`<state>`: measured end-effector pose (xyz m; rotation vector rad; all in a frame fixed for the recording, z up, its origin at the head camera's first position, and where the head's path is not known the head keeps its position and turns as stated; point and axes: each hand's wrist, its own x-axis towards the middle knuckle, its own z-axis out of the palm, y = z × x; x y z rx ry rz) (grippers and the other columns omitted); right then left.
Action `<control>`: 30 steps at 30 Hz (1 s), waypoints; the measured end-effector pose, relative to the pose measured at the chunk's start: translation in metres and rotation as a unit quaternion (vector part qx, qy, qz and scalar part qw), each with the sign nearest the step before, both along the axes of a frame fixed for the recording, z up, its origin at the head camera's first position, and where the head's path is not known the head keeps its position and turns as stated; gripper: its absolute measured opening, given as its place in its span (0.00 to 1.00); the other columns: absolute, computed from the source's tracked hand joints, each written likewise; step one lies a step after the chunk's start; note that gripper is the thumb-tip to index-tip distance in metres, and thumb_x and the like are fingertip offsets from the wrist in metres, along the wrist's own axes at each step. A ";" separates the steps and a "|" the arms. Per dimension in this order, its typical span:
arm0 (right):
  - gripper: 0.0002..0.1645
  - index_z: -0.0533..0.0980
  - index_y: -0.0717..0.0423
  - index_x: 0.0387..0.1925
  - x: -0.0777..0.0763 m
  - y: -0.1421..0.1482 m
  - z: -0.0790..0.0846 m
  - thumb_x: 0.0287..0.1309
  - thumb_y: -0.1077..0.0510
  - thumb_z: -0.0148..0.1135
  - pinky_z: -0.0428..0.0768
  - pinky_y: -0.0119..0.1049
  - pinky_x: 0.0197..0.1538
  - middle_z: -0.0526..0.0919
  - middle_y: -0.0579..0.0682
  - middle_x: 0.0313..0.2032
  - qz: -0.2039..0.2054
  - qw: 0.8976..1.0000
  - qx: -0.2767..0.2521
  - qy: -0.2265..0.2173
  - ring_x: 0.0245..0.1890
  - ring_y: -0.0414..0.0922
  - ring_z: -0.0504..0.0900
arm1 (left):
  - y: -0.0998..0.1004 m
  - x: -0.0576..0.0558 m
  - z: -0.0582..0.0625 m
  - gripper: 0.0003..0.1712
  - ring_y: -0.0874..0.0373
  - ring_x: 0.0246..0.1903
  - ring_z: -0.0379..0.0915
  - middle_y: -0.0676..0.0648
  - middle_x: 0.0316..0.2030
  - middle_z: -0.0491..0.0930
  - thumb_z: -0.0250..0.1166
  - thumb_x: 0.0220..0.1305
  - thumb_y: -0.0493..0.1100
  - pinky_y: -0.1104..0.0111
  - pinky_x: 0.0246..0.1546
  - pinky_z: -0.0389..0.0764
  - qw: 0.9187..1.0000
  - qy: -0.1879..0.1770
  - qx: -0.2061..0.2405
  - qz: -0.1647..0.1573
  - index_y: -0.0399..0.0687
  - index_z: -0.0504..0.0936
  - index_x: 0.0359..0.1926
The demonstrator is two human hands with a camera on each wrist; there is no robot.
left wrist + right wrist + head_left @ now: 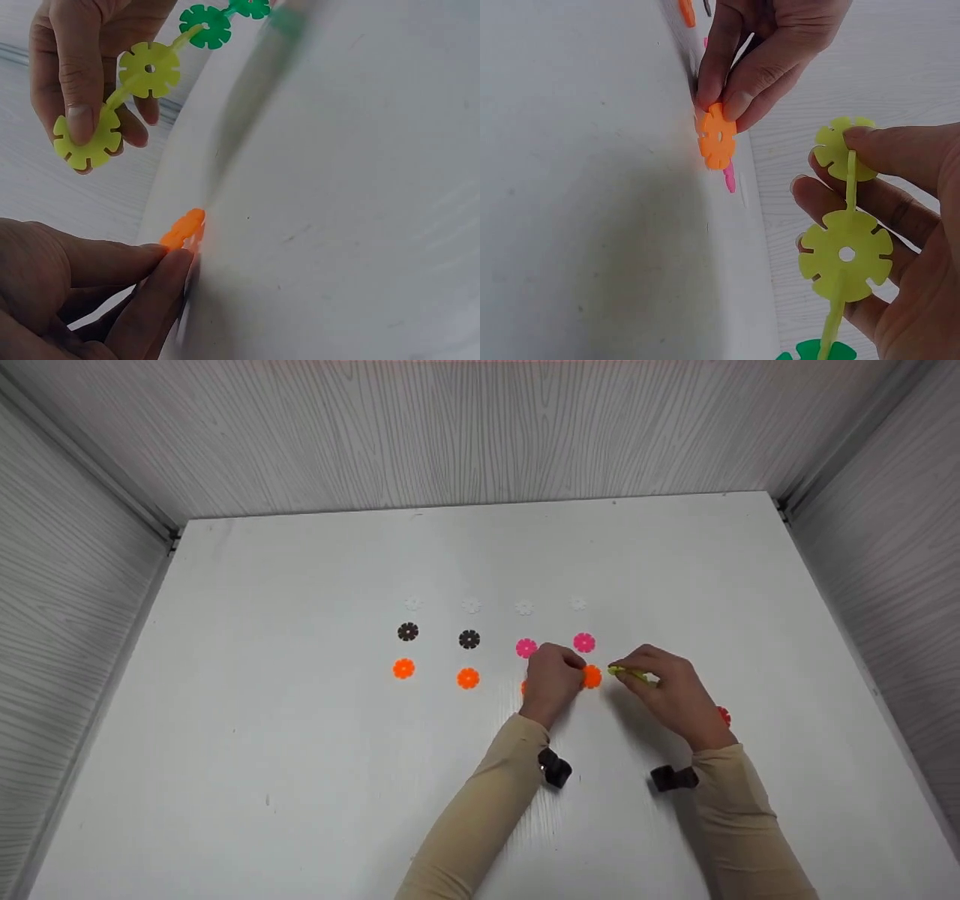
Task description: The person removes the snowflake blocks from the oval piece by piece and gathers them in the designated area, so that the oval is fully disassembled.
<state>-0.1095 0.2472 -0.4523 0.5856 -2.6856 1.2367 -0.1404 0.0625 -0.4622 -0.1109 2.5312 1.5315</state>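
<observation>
My left hand pinches the edge of an orange notched flower disc between thumb and fingers, low at the table; in the left wrist view that disc is tilted up. My right hand, to the right of it and above the table, grips the end of a chain of interlocked discs. Thumb and fingers press a yellow disc at that end. Further yellow pieces slot in at right angles, and green discs follow. The chain's far end lies outside the wrist views.
Loose flower discs lie in rows on the white table: white ones at the back, then black and pink, then orange. A red piece shows beside the right wrist. Wood-grain panels enclose the table.
</observation>
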 end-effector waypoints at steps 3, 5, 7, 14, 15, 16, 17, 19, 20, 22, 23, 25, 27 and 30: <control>0.09 0.86 0.54 0.41 0.000 -0.001 0.000 0.58 0.66 0.69 0.78 0.36 0.42 0.81 0.38 0.36 0.000 1.000 0.000 -0.002 0.39 0.39 0.78 | -0.001 0.001 0.001 0.07 0.57 0.32 0.74 0.48 0.32 0.82 0.64 0.58 0.30 0.71 0.32 0.81 1.000 -0.001 -0.021 -0.001 0.41 0.88 0.32; 0.09 0.86 0.54 0.41 0.000 -0.002 -0.001 0.58 0.66 0.69 0.79 0.36 0.43 0.81 0.38 0.36 0.000 1.000 0.001 -0.004 0.39 0.39 0.78 | -0.001 0.001 0.001 0.07 0.57 0.32 0.74 0.48 0.33 0.82 0.64 0.59 0.31 0.71 0.32 0.81 0.999 0.001 -0.032 -0.003 0.41 0.88 0.32; 0.09 0.86 0.54 0.41 0.000 -0.002 -0.001 0.59 0.66 0.68 0.78 0.34 0.43 0.81 0.38 0.36 0.001 1.000 -0.001 -0.008 0.38 0.39 0.78 | -0.002 0.002 0.001 0.07 0.57 0.33 0.75 0.48 0.34 0.82 0.64 0.59 0.31 0.71 0.33 0.81 0.999 0.004 -0.043 -0.003 0.41 0.88 0.33; 0.08 0.86 0.54 0.40 0.000 -0.004 0.000 0.59 0.65 0.68 0.77 0.31 0.42 0.81 0.38 0.35 0.004 1.000 -0.005 -0.016 0.38 0.38 0.78 | -0.003 0.004 0.001 0.04 0.56 0.31 0.75 0.50 0.30 0.81 0.65 0.59 0.32 0.70 0.32 0.81 0.998 0.025 -0.062 0.007 0.40 0.87 0.32; 0.07 0.86 0.54 0.40 0.000 -0.005 0.000 0.59 0.65 0.68 0.77 0.31 0.42 0.81 0.38 0.35 0.004 1.000 -0.004 -0.015 0.38 0.38 0.78 | -0.004 0.005 0.002 0.04 0.56 0.31 0.75 0.51 0.29 0.80 0.66 0.59 0.33 0.70 0.32 0.81 0.998 0.029 -0.061 0.007 0.40 0.87 0.31; 0.07 0.86 0.55 0.40 0.000 -0.005 0.000 0.59 0.65 0.68 0.77 0.31 0.42 0.81 0.38 0.35 0.004 1.000 -0.004 -0.015 0.38 0.39 0.78 | -0.005 0.005 0.003 0.03 0.57 0.30 0.74 0.51 0.28 0.80 0.67 0.60 0.34 0.70 0.31 0.80 0.998 0.033 -0.058 0.007 0.40 0.87 0.31; 0.07 0.86 0.55 0.40 0.000 -0.005 0.000 0.59 0.65 0.68 0.77 0.32 0.42 0.82 0.38 0.35 0.004 1.000 -0.004 -0.015 0.38 0.39 0.78 | -0.006 0.006 0.004 0.03 0.57 0.29 0.74 0.52 0.27 0.79 0.67 0.60 0.35 0.71 0.30 0.80 0.998 0.038 -0.052 0.005 0.41 0.87 0.30; 0.07 0.86 0.54 0.40 0.000 -0.006 0.001 0.59 0.65 0.68 0.78 0.34 0.42 0.82 0.38 0.35 0.004 1.000 -0.003 -0.019 0.38 0.39 0.78 | -0.008 0.008 0.007 0.05 0.58 0.28 0.74 0.53 0.25 0.79 0.68 0.61 0.37 0.71 0.29 0.79 0.999 0.047 -0.026 -0.006 0.42 0.87 0.30; 0.07 0.86 0.54 0.40 0.000 -0.007 0.001 0.60 0.64 0.68 0.78 0.35 0.42 0.82 0.39 0.35 0.003 1.000 -0.003 -0.024 0.38 0.39 0.78 | -0.009 0.010 0.008 0.06 0.59 0.27 0.74 0.54 0.24 0.79 0.68 0.62 0.38 0.72 0.28 0.79 0.999 0.050 -0.006 -0.012 0.43 0.87 0.30; 0.06 0.84 0.53 0.39 0.001 -0.008 0.003 0.60 0.63 0.68 0.78 0.39 0.43 0.82 0.39 0.35 -0.002 0.999 -0.006 -0.036 0.38 0.40 0.78 | -0.013 0.014 0.010 0.06 0.60 0.26 0.76 0.54 0.23 0.80 0.67 0.63 0.40 0.72 0.29 0.80 0.997 0.048 0.049 -0.028 0.44 0.88 0.31; 0.05 0.83 0.53 0.39 0.002 -0.009 0.004 0.60 0.63 0.68 0.78 0.41 0.43 0.82 0.40 0.35 -0.004 0.999 -0.008 -0.042 0.38 0.40 0.78 | -0.014 0.016 0.011 0.06 0.60 0.26 0.77 0.54 0.23 0.81 0.68 0.64 0.41 0.72 0.29 0.80 0.995 0.046 0.080 -0.036 0.45 0.88 0.33; 0.05 0.81 0.51 0.38 0.003 -0.011 0.006 0.60 0.63 0.68 0.77 0.43 0.43 0.83 0.40 0.35 -0.007 0.998 -0.016 -0.055 0.38 0.41 0.78 | -0.018 0.021 0.013 0.07 0.60 0.27 0.79 0.54 0.27 0.82 0.68 0.64 0.42 0.71 0.31 0.82 0.989 0.043 0.134 -0.054 0.44 0.87 0.38; 0.06 0.80 0.50 0.37 0.004 -0.014 0.008 0.60 0.63 0.68 0.77 0.44 0.43 0.83 0.40 0.35 -0.003 0.998 -0.024 -0.065 0.38 0.41 0.78 | -0.023 0.027 0.013 0.09 0.61 0.31 0.80 0.55 0.31 0.82 0.69 0.64 0.43 0.71 0.35 0.83 0.983 0.053 0.162 -0.071 0.43 0.86 0.42; 0.07 0.81 0.48 0.37 0.005 -0.018 0.010 0.59 0.63 0.69 0.78 0.44 0.44 0.83 0.39 0.35 0.019 0.996 -0.036 -0.074 0.39 0.41 0.79 | -0.030 0.033 0.012 0.11 0.62 0.37 0.78 0.55 0.36 0.82 0.69 0.63 0.41 0.70 0.40 0.83 0.976 0.084 0.174 -0.098 0.44 0.85 0.46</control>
